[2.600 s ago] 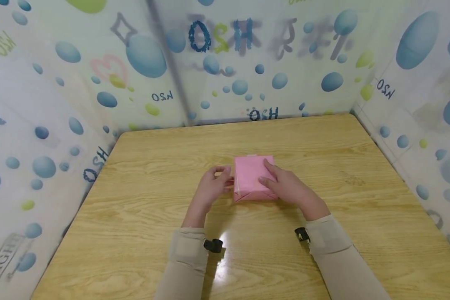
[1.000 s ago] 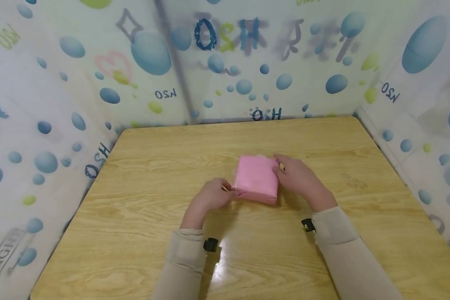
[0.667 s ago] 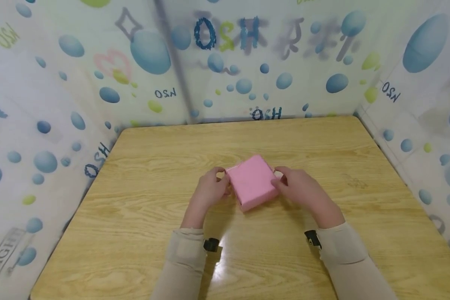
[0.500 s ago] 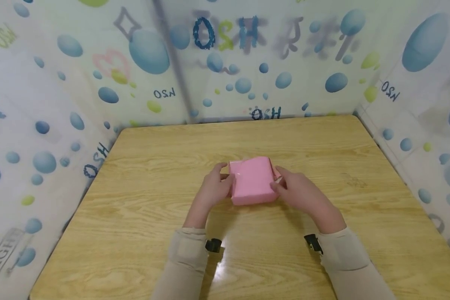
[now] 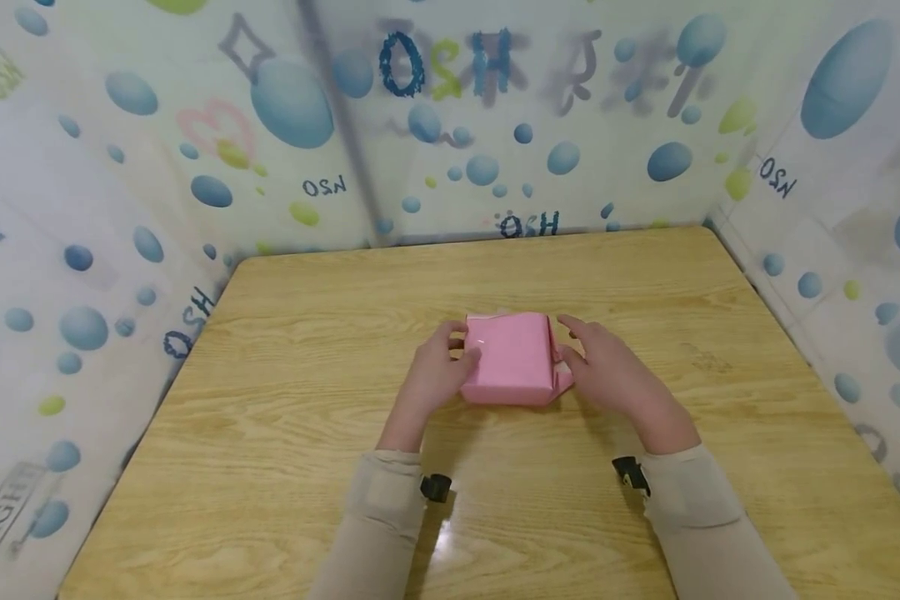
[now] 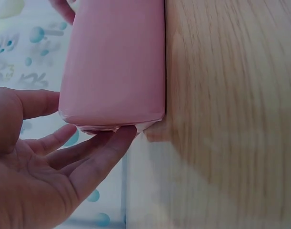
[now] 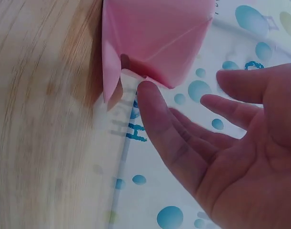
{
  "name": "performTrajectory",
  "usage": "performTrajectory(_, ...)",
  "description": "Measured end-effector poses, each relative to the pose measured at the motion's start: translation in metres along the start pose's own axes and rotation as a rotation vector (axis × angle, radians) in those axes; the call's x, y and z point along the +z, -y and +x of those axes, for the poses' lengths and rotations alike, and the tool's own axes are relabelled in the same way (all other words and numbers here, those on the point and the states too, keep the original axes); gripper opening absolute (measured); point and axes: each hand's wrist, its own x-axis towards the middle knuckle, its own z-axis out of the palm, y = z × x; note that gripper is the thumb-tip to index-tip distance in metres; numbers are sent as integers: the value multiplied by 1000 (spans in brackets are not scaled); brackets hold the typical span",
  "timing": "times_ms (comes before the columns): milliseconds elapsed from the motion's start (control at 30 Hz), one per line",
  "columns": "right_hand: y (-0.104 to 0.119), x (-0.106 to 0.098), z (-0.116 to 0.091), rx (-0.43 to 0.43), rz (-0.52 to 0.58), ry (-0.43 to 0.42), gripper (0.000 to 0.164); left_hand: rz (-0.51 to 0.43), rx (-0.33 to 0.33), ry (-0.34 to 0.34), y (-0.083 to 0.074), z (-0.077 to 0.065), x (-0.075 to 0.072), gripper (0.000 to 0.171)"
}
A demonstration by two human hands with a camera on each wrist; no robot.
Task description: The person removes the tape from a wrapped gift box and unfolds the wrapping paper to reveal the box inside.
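A box wrapped in pink paper lies on the wooden table between both hands. My left hand holds its left side, thumb on the top edge and fingers against the end, as the left wrist view shows. At the right end the paper stands loose in an unfolded flap, with a pointed corner spread near the table. My right hand is beside this loose end, fingers extended and parted; in the right wrist view one fingertip is right at the flap's edge. The box's underside is hidden.
The wooden table reaches to walls printed with blue and green drops at the back and both sides. Black wrist-camera mounts sit at both beige cuffs. A light-coloured edge shows just behind the box.
The box has been turned on the table, so a smooth side faces front and the loose end faces right. My right hand has come off the top to the right end; the left now holds the left side.
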Motion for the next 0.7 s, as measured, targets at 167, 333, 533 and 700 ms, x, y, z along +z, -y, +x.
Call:
performTrajectory(167, 2, 6, 3, -32, 22, 25, 66, 52, -2, -21, -7, 2, 8, 38)
performTrajectory(333, 6, 15, 5, -32, 4, 50, 70, 146, -7, -44, -14, 3, 16, 31)
performTrajectory(533, 9, 18, 5, -34, -33, 49, 69, 275, 1, -78, -23, 4, 23, 32)
performTrajectory(700, 10, 18, 8, -50, -47, 61, 67, 371, -4, -81, -32, 4, 28, 30)
